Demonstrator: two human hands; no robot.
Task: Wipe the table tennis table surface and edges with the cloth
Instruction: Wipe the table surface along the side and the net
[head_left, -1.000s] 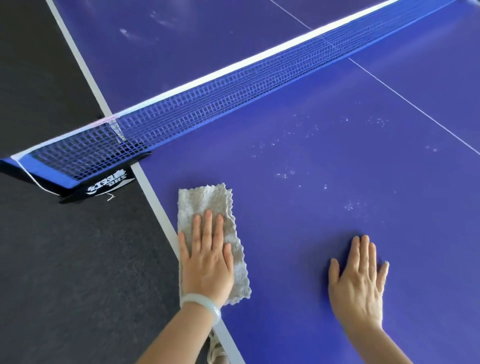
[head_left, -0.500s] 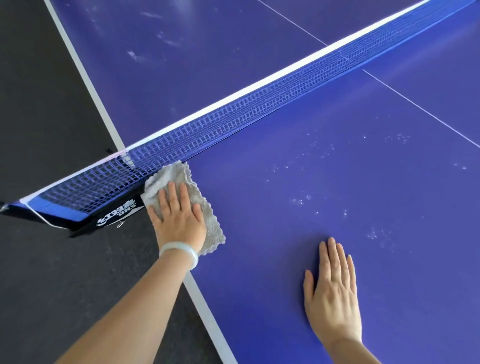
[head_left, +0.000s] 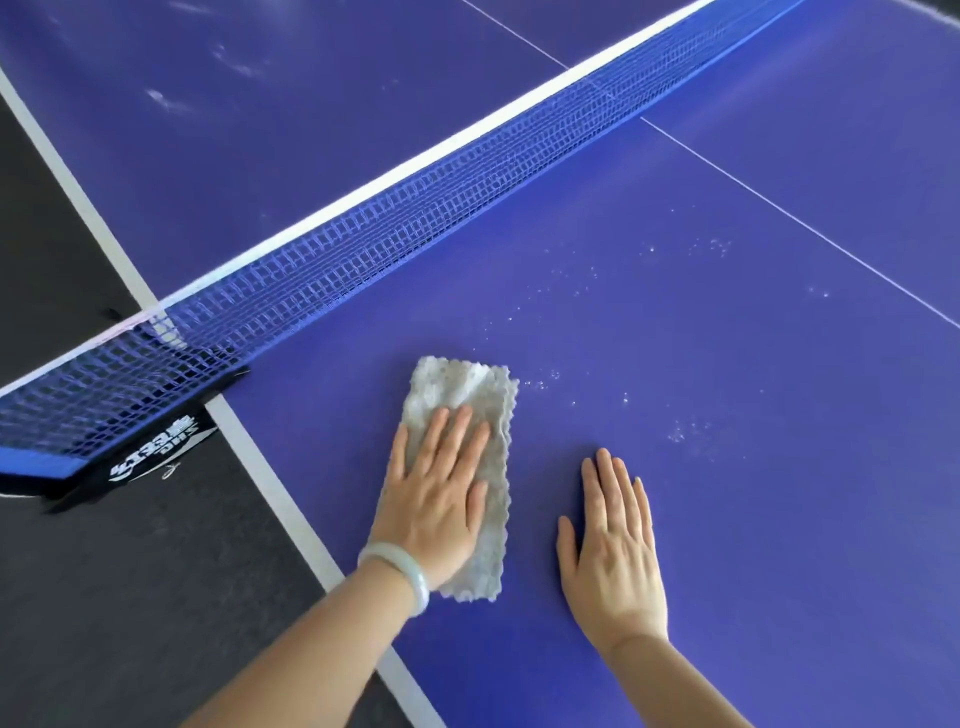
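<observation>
A folded grey cloth (head_left: 467, 395) lies flat on the blue table tennis table (head_left: 727, 467), a little inside its white left edge line (head_left: 270, 483). My left hand (head_left: 436, 493), with a pale bangle on the wrist, presses on the cloth with straight fingers. My right hand (head_left: 613, 545) rests flat on the bare table surface just right of the cloth, fingers straight and together. White specks of dust (head_left: 685, 431) dot the surface beyond and to the right of both hands.
The blue net (head_left: 415, 223) with its white top band runs diagonally across the table beyond the cloth. Its black clamp post (head_left: 150, 457) sticks out over the left edge. Dark floor (head_left: 130, 597) lies to the left. A thin white centre line (head_left: 805, 228) crosses at the right.
My left hand has slid the cloth from beside the net post at the table's left edge rightward and toward me onto the blue surface. My right hand stays flat on the table.
</observation>
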